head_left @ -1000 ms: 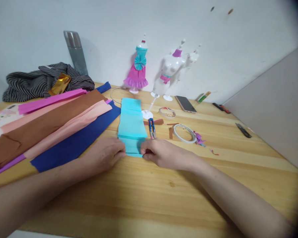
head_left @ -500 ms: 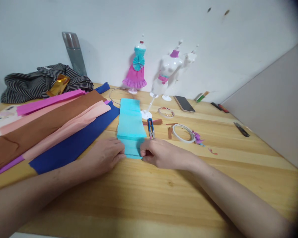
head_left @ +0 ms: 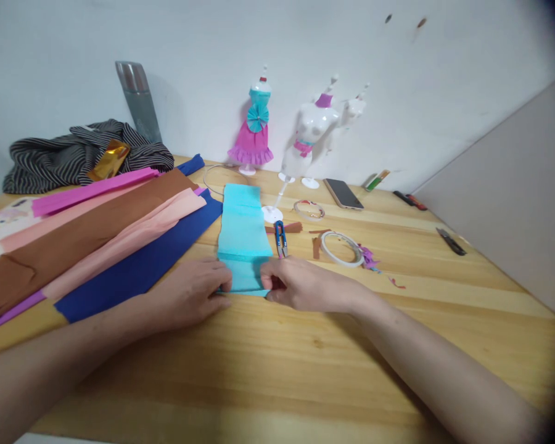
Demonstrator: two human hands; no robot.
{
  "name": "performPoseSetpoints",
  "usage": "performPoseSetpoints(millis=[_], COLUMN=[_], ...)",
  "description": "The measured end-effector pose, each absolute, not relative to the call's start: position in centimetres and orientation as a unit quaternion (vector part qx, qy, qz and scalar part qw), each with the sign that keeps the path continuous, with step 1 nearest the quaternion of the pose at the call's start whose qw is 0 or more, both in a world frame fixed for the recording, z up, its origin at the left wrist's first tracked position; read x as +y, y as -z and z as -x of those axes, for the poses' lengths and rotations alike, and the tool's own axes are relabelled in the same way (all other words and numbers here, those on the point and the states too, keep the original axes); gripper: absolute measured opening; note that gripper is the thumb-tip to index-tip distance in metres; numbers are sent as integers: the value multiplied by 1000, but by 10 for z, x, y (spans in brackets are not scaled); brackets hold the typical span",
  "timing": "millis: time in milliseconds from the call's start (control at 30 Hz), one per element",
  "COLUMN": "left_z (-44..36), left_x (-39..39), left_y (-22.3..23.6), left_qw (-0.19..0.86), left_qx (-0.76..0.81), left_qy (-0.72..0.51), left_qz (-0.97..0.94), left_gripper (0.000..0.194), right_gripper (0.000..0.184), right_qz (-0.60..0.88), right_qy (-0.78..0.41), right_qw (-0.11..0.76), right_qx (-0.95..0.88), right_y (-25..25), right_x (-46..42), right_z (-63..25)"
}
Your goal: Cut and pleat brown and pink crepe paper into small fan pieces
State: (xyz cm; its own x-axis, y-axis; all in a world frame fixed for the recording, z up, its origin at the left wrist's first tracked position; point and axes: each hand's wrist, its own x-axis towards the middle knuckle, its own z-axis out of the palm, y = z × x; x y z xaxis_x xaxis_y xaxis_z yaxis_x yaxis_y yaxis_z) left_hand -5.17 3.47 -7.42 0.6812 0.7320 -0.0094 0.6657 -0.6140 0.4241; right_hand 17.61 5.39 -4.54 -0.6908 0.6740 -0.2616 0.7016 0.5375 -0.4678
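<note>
A strip of turquoise crepe paper (head_left: 244, 228) lies lengthwise on the table, its near end folded over toward me. My left hand (head_left: 197, 287) is at the near left corner, fingers curled on the paper and thumb by the fold, slightly apart from the fingers. At the near right corner, my right hand (head_left: 300, 283) pinches the folded edge between thumb and curled fingers. Just beyond the right hand lie blue thread snips (head_left: 280, 237), their tips close to my knuckles. My fingers hide both near corners of the strip.
Brown, pink and blue crepe sheets (head_left: 143, 271) lie at the left. Small dress forms (head_left: 254, 123) stand by the wall; one leans over its base. Tape rolls (head_left: 324, 250), a phone (head_left: 343, 193) and a utility knife (head_left: 451, 241) are at the right. A grey bottle (head_left: 141, 105) stands behind striped cloth (head_left: 50, 160).
My left thumb has drawn back a little from the fold, opening a gap to the fingers. The right hand has shifted very slightly, still pinching the edge.
</note>
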Motion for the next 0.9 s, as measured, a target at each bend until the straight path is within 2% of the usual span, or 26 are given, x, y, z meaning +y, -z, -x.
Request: performPoseSetpoints(millis=[200,400,667,900], left_z=[53,52,48,45], left_x=[38,39,34,32], left_y=[80,79,77,79], left_qw=[215,220,186,159], left_qx=[379,384,430,459], left_qy=[-104,-104,-95,-91], left_qz=[-894,-891,-878,-869], left_gripper=[16,18,21,21], right_gripper=[7,2,11,14], right_qz=[-380,-377,-361,-430], right_qy=[253,261,270,156], right_qw=[45,27,29,56], right_qx=[889,888,892,888], right_y=[44,47,50,47], right_x=[52,52,55,44], right_z=[-175,-176,-178,-169])
